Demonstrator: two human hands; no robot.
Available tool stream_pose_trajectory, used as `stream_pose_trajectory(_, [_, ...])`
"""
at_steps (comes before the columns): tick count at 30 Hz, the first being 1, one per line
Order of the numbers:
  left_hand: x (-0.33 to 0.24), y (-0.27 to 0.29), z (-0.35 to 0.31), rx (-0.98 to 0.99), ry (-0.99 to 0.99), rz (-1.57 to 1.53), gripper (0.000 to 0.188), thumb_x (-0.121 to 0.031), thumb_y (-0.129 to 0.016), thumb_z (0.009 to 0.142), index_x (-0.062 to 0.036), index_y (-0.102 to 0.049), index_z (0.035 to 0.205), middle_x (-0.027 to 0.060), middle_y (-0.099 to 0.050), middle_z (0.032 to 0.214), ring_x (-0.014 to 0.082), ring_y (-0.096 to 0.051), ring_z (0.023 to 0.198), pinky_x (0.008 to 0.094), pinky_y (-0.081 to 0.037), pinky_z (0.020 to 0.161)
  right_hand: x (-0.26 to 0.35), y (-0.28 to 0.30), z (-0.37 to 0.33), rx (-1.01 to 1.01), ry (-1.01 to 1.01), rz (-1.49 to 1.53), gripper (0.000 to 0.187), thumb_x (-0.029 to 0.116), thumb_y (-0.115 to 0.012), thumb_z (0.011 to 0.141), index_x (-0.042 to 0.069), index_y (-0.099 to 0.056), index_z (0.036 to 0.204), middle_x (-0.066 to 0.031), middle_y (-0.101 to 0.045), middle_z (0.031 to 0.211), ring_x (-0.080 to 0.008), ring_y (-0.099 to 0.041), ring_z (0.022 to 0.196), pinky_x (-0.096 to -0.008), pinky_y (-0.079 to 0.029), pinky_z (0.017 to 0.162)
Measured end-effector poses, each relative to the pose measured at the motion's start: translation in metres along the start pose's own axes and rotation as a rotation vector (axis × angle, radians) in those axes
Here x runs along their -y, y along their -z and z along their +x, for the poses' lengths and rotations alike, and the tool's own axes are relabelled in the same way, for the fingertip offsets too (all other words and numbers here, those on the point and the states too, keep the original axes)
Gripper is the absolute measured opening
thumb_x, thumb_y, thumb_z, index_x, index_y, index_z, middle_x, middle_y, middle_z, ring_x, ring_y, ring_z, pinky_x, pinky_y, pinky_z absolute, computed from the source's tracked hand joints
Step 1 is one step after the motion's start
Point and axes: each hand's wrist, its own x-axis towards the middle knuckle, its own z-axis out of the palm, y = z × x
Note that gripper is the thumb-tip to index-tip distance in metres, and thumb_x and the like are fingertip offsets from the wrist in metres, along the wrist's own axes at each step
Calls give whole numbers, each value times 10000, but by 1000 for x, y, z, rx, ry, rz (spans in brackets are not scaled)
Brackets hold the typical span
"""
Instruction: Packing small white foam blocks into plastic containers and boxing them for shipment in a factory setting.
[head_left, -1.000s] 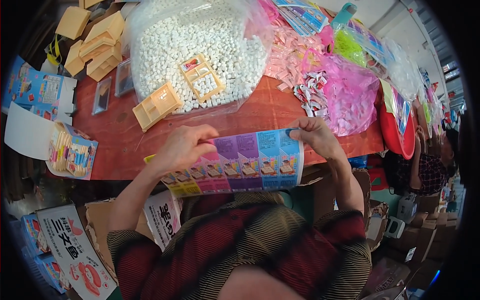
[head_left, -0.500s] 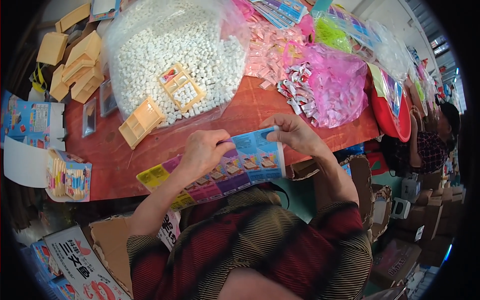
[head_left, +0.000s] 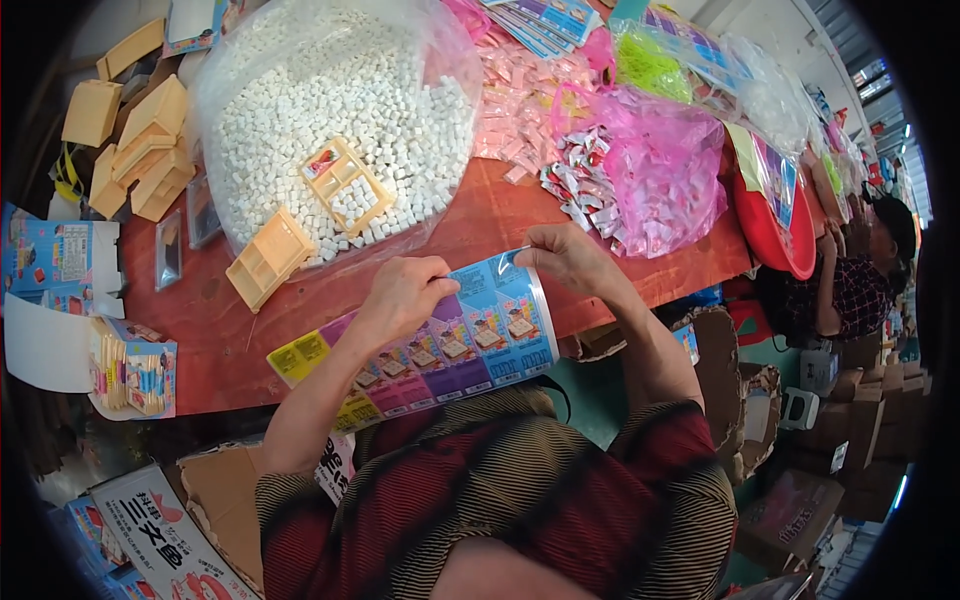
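Printed sheet (head_left: 460, 342), multicoloured: one, held over the near edge of the red table (head_left: 500, 218). Left hand (head_left: 402, 295): fingers curled, pinching the sheet's far edge. Right hand (head_left: 570, 260): thumb and forefinger closed on its far right corner. Risk: uneven pull between the two grips could crease or tear it.
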Motion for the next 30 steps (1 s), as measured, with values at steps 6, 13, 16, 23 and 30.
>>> stream_pose_trajectory(6, [24,-14,21,-15,18,151,216,-232,-531,691,-22,-578,713,147,-551,637,267,-547,612,347,-403,556,-14,-32,20,-395,256,-489,165,185,-584,678,51,-534,760,-69,-529,721,-236,-516,650,-331,-381,570])
stream_pose_trajectory(13, [37,3,18,3,54,134,232,-269,-562,652,-48,-592,715,111,-581,671,247,-557,655,329,-423,594,-18,-25,31,-290,257,-348,136,163,-591,642,45,-525,655,-101,-539,649,-273,-515,683,-373,-355,619])
stream_pose_trajectory(16, [41,26,5,144,298,238,255,-298,-589,624,-52,-601,693,105,-582,666,236,-556,632,327,-426,589,-17,-24,31,-224,194,-390,143,167,-596,643,47,-520,650,-108,-541,640,-281,-518,665,-378,-358,618])
stream_pose_trajectory(23, [55,15,-15,21,394,459,235,-285,-596,629,-51,-592,619,120,-573,627,269,-561,644,368,-428,574,-16,-47,44,-397,367,-761,149,151,-582,648,42,-537,739,-113,-520,600,-294,-516,600,-387,-380,538])
stream_pose_trajectory(30, [66,10,-22,-337,169,286,201,-192,-566,691,-40,-546,822,140,-575,718,294,-548,668,372,-419,607,56,-74,142,-403,139,-363,196,204,-551,694,31,-507,775,-139,-576,701,-309,-556,674,-392,-428,548])
